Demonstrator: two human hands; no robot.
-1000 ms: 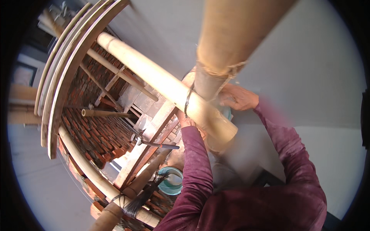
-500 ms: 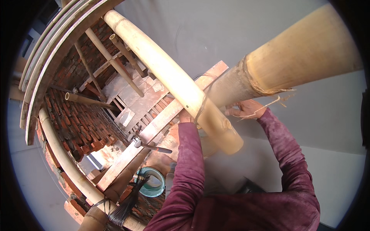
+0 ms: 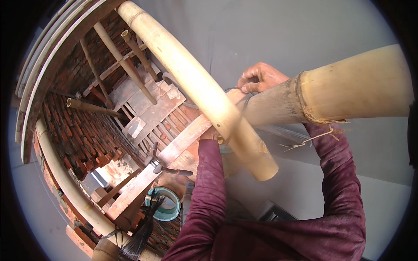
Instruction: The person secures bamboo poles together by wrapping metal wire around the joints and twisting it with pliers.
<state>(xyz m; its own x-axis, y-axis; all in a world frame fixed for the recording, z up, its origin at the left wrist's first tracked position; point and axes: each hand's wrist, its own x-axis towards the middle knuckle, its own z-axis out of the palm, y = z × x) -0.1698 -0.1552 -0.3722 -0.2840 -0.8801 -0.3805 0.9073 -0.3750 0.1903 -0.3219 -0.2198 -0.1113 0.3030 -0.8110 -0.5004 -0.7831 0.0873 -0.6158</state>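
Observation:
My right hand (image 3: 262, 78) has its fingers pinched at a thin dark wire (image 3: 230, 88), just beyond the thick bamboo pole (image 3: 357, 93) that comes in from the right. That wire loops round the spot where this pole, a wooden plank (image 3: 187, 136) and a slanting bamboo pole (image 3: 191, 71) cross. Under the slanting pole, beside the plank, is my left hand (image 3: 210, 133). Its fingers are hidden by the pole and plank, so their grip does not show. A pair of pliers (image 3: 156, 164) with dark handles lies across the plank.
A bundle of black wires (image 3: 141, 235) hangs at the lower left bamboo. Below the plank stands a teal bucket (image 3: 167, 213). Brick walls (image 3: 80, 139), upright bamboo props (image 3: 126, 65) and boards (image 3: 135, 93) lie at the left. Loose fibres (image 3: 318, 139) stick out under the right pole.
My right hand has moved from below the right-hand bamboo pole to its far side, and its fingers now pinch at the wire. The left hand stays by the plank. The view has shifted slightly.

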